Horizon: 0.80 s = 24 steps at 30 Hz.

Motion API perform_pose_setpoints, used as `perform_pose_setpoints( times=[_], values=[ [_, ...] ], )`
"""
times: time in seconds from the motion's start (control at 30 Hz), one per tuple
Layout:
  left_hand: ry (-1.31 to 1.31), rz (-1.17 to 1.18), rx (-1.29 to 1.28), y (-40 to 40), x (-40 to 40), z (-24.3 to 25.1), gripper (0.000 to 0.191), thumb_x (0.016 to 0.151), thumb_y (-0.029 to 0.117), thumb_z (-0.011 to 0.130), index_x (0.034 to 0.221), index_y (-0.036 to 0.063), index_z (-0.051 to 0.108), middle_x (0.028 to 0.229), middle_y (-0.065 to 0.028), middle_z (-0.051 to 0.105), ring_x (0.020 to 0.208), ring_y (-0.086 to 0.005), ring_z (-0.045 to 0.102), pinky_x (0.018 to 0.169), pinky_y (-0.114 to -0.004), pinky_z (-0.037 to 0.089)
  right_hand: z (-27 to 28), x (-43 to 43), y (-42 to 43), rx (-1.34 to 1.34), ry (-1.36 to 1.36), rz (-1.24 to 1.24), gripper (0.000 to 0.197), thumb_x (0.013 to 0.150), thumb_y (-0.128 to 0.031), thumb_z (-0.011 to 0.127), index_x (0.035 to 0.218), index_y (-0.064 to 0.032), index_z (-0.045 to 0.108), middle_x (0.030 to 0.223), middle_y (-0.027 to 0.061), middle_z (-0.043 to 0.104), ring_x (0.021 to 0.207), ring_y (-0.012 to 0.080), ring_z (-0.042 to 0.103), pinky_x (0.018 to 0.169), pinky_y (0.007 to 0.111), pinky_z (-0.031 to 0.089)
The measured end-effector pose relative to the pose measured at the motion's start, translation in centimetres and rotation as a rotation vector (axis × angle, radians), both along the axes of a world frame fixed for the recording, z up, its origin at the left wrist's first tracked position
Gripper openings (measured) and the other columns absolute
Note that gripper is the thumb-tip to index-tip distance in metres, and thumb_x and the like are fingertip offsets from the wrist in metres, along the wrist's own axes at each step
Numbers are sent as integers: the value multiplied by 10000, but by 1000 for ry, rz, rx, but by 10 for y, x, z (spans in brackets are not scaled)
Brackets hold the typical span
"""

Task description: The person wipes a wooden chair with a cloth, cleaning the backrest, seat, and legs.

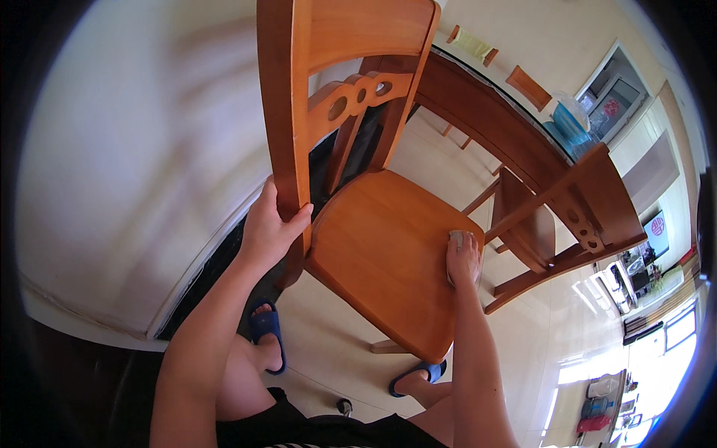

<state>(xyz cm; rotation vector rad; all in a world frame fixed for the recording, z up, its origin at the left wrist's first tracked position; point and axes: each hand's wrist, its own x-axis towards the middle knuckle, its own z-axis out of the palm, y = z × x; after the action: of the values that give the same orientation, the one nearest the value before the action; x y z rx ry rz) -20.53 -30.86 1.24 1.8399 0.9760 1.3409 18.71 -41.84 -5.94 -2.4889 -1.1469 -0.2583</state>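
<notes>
A brown wooden chair (pixel 386 224) stands in front of me, its backrest on the far left side of the seat. My left hand (pixel 271 227) grips the rear upright of the backrest (pixel 285 112) low down, near the seat. Toward the seat's right edge, my right hand (pixel 465 257) presses a folded pale cloth (pixel 455 241) flat against the wood. The palm and fingers cover part of the cloth. Between the two hands the seat surface is smooth and slightly glossy.
A white wall (pixel 140 140) runs close on my left. Beyond the chair is a long wooden table (pixel 482 106) bearing a blue basin (pixel 570 124). A second wooden chair (pixel 566 218) stands at the right. My feet, in blue slippers (pixel 266 327), are on the tiled floor (pixel 336 347).
</notes>
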Motion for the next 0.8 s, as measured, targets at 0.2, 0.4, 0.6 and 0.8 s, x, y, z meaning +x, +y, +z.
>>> perform_pose_setpoints(
  times=[0.2,0.4,0.6,0.8],
  values=[
    [19,50,-23,0,-1,2,467,801,123,718,1176,12,461,887,-101,647,796,-214,634,730,-313,499,6,-72,82,-27,48,243,467,929,-383,478,1309,-115,516,1417,122,451,1230,337,495,1002,422,425],
    [-7,38,-41,4,5,-5,487,775,120,730,1172,12,470,901,-138,666,819,-286,667,750,-348,514,2,-171,114,-65,26,660,436,936,-353,473,1305,-134,547,1443,113,433,1257,320,477,1068,422,359],
    [-17,32,-6,6,-1,-6,485,774,120,734,1166,10,470,914,-150,667,833,-302,669,756,-358,516,15,-215,65,-13,99,1006,399,884,-294,566,1237,-107,582,1383,124,485,1230,326,494,1054,435,362],
    [20,21,-24,4,0,-2,514,782,141,735,1198,2,467,939,-164,663,870,-315,663,772,-364,514,20,-201,8,52,112,1050,378,860,-238,626,1209,-98,589,1345,133,512,1221,328,500,1041,444,378]
  ],
)
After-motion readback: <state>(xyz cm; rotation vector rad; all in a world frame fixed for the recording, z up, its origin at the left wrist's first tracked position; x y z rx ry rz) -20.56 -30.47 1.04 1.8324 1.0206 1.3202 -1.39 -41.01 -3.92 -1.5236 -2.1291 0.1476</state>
